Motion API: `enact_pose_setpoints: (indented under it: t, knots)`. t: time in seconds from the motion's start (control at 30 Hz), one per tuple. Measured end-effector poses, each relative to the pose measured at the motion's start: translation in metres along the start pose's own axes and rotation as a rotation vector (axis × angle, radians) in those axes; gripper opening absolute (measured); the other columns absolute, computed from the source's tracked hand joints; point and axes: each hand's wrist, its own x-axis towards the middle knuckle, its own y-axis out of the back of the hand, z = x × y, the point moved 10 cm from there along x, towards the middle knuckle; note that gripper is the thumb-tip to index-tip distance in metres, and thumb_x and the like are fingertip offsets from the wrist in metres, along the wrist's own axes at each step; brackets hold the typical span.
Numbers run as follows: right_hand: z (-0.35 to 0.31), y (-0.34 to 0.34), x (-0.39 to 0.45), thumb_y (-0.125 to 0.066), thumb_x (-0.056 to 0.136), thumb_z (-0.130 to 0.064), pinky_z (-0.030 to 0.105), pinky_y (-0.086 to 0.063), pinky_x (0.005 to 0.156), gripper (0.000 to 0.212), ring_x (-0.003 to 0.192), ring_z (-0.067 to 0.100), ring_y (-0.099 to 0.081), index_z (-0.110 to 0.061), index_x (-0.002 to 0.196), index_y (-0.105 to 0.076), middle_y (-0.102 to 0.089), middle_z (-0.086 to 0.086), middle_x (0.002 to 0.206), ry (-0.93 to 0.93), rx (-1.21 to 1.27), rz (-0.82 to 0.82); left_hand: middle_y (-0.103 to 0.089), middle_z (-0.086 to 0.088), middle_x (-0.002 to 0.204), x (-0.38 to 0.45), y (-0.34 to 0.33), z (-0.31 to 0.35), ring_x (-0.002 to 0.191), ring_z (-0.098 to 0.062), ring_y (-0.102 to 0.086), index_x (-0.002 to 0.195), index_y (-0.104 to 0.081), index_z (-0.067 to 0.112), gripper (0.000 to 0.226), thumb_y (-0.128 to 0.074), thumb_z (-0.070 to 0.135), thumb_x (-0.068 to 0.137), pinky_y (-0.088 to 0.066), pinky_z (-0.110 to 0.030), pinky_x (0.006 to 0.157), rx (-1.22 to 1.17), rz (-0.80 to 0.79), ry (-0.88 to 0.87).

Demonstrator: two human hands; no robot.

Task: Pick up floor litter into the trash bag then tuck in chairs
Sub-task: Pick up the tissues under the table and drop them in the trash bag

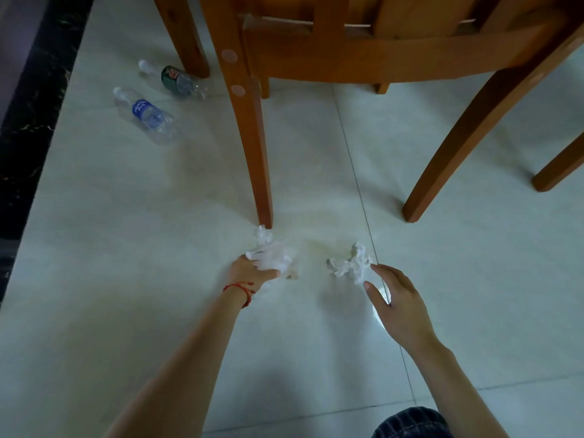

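Observation:
My left hand [252, 269] is closed on a crumpled white tissue [271, 251] lying at the foot of a wooden chair leg [256, 147]. A second crumpled tissue [349, 263] lies on the pale tile floor just to the right. My right hand [398, 303] hovers beside it with fingers spread, its fingertips nearly touching the tissue. A small white object [381, 300] lies partly hidden under that hand. Two empty plastic bottles lie at the far left: one with a blue label [146, 116], one with a dark green label [177, 80]. No trash bag is visible.
The wooden chair [363, 52] stands over the top of the view, its other front leg [467, 134] slanting down on the right. Another chair leg [559, 165] shows at the right edge. A dark floor border [28, 115] runs along the left. My knee [410, 423] is at the bottom.

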Motion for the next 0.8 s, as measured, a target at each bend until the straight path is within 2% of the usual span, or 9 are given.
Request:
enact_pose_setpoints:
  t: [0.17,0.27,0.33,0.37,0.43,0.53,0.67,0.8]
  knots:
    - [0.006,-0.006,-0.002,-0.055,0.09,-0.026,0.024,-0.035,0.091,0.038,0.121,0.023,-0.048,-0.011,0.125,-0.053,-0.054,0.005,0.13,-0.017,0.035,0.004,-0.062,-0.007,0.089,0.002,-0.001,-0.006,0.082,-0.022,-0.057,0.098,-0.064,0.005,0.029,-0.07,0.022,0.076,-0.038,-0.024,0.068,-0.129,0.031,0.005]
    - [0.008,-0.011,-0.002,-0.054,0.09,-0.026,0.024,-0.034,0.091,0.038,0.122,0.023,-0.047,-0.012,0.126,-0.052,-0.054,0.005,0.131,-0.026,0.051,-0.005,-0.064,-0.005,0.076,0.001,-0.004,-0.007,0.076,-0.022,-0.06,0.084,-0.068,0.008,0.012,-0.069,0.016,0.074,-0.041,-0.023,0.059,-0.247,0.023,0.016]
    - [0.011,-0.012,0.0,-0.054,0.09,-0.026,0.024,-0.033,0.092,0.038,0.122,0.023,-0.047,-0.012,0.126,-0.052,-0.054,0.005,0.131,-0.041,0.066,-0.003,-0.066,-0.007,0.072,0.0,-0.006,-0.006,0.075,-0.026,-0.063,0.07,-0.069,0.014,0.001,-0.07,0.014,0.07,-0.05,-0.026,0.063,-0.329,0.01,0.014]
    - [0.012,-0.013,0.001,-0.054,0.09,-0.025,0.023,-0.033,0.092,0.038,0.122,0.023,-0.047,-0.012,0.126,-0.052,-0.054,0.006,0.131,-0.048,0.075,0.0,-0.067,-0.009,0.072,0.001,-0.008,-0.008,0.076,-0.029,-0.064,0.066,-0.069,0.014,0.004,-0.07,0.013,0.068,-0.053,-0.031,0.069,-0.383,0.005,0.023]
    - [0.013,-0.014,0.005,-0.054,0.09,-0.024,0.023,-0.033,0.092,0.037,0.121,0.024,-0.049,-0.011,0.125,-0.053,-0.055,0.007,0.13,-0.054,0.092,0.008,-0.067,-0.012,0.077,0.0,-0.009,-0.008,0.078,-0.029,-0.064,0.07,-0.069,0.009,0.003,-0.068,0.007,0.072,-0.053,-0.036,0.077,-0.464,-0.012,0.027]
    - [0.013,-0.016,0.01,-0.054,0.09,-0.024,0.021,-0.032,0.092,0.037,0.12,0.024,-0.049,-0.012,0.125,-0.053,-0.055,0.007,0.129,-0.059,0.12,0.015,-0.069,-0.014,0.089,-0.005,-0.007,-0.004,0.085,-0.028,-0.066,0.09,-0.07,0.004,0.014,-0.065,0.01,0.079,-0.054,-0.036,0.079,-0.492,-0.023,-0.016]
    - [0.008,-0.019,0.022,-0.057,0.089,-0.023,0.021,-0.033,0.089,0.038,0.118,0.024,-0.05,-0.012,0.125,-0.053,-0.056,0.008,0.127,-0.052,0.152,0.035,-0.066,-0.007,0.081,-0.011,0.001,-0.005,0.074,-0.017,-0.063,0.091,-0.067,0.006,0.011,-0.065,0.011,0.081,-0.053,-0.018,0.061,-0.613,0.0,-0.001]
    - [0.009,-0.031,0.038,-0.064,0.084,-0.023,0.023,-0.035,0.09,0.048,0.118,0.024,-0.05,-0.013,0.128,-0.05,-0.055,0.006,0.129,-0.04,0.164,0.061,-0.067,-0.007,0.083,-0.012,0.002,-0.013,0.082,-0.026,-0.063,0.08,-0.068,0.013,0.003,-0.068,0.01,0.079,-0.053,-0.039,0.081,-0.723,-0.004,0.027]
